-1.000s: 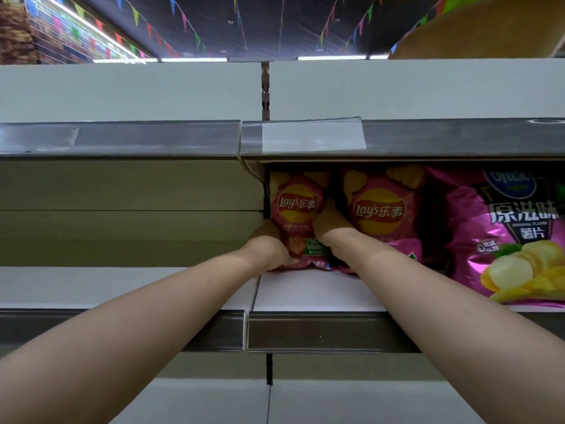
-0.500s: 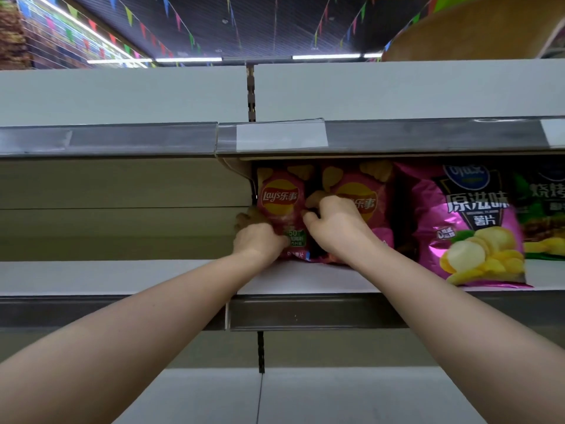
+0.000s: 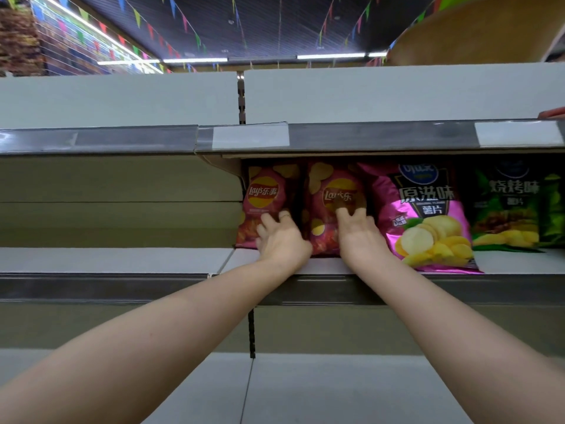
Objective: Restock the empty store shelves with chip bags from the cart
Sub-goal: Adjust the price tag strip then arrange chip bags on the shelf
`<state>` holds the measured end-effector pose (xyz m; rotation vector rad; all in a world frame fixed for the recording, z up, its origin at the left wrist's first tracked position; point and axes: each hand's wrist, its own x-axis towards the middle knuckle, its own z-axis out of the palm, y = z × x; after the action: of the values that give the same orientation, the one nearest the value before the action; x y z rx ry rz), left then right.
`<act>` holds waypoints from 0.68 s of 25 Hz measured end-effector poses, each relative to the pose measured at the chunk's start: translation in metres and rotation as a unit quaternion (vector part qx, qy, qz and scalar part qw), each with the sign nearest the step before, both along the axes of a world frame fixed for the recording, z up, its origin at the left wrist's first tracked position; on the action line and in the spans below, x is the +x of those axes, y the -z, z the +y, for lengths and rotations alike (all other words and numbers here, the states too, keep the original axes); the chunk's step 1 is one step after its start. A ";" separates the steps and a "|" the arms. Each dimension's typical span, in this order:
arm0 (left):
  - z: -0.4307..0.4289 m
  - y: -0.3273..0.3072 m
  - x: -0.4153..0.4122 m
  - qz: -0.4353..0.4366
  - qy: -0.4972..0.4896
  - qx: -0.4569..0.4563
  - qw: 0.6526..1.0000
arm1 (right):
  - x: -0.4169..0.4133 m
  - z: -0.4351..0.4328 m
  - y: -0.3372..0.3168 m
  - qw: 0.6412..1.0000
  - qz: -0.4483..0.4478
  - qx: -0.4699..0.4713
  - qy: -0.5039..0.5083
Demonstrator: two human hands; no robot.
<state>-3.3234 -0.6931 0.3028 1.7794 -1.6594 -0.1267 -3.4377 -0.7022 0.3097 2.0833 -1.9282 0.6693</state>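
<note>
A grey store shelf point(image 3: 504, 261) is running across the view under a metal price rail, and four chip bags are standing upright along its right-hand half, while the part left of the centre upright is showing no goods. The largest, a shiny magenta bag point(image 3: 428, 215), is sitting close to the front edge and reading "原滋味" and "薯片" under a blurred blue emblem. A green bag point(image 3: 507, 209) beside it, toward the right edge, is reading "烧烤味". Two smaller pink-red bags, each marked "Lay's乐事", are standing further back against the upright: the left Lay's bag point(image 3: 266, 191) at the bay's left corner and the right Lay's bag point(image 3: 333, 191) just beside it, touching the magenta one. The person's left hand point(image 3: 282, 240) is lying open with fingers spread, pressing the lower front of the left bag near the gap between the two. The right hand point(image 3: 359, 237) is likewise open, straight fingers pushing flat on the right bag's front. A thin ring point(image 3: 286, 215) is showing on a left finger. These bags are probably light, air-puffed, slick and crackly, with brittle contents, so flat-palmed nudging or a pinch at the crimped top seam is looking safer than squeezing the middle. A white label point(image 3: 250, 135) on the rail is showing no writing.
</note>
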 end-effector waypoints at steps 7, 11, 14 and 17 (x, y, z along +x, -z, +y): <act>-0.014 -0.009 -0.002 -0.039 -0.036 0.148 0.988 | 0.006 -0.001 -0.006 0.999 -0.019 0.043 -0.014; -0.028 -0.014 -0.009 -0.067 -0.041 0.148 0.986 | 0.007 -0.001 0.001 1.000 0.021 -0.003 -0.002; -0.032 -0.013 -0.009 -0.024 -0.034 0.141 0.989 | 0.012 0.004 0.002 0.998 0.033 -0.048 -0.002; -0.025 -0.013 -0.001 0.067 -0.039 0.112 0.991 | 0.023 0.014 -0.004 0.997 0.013 -0.073 -0.031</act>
<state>-3.3240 -0.7178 0.3158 1.9522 -1.5250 -0.4022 -3.4150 -0.6886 0.3136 2.0576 -1.7521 0.7685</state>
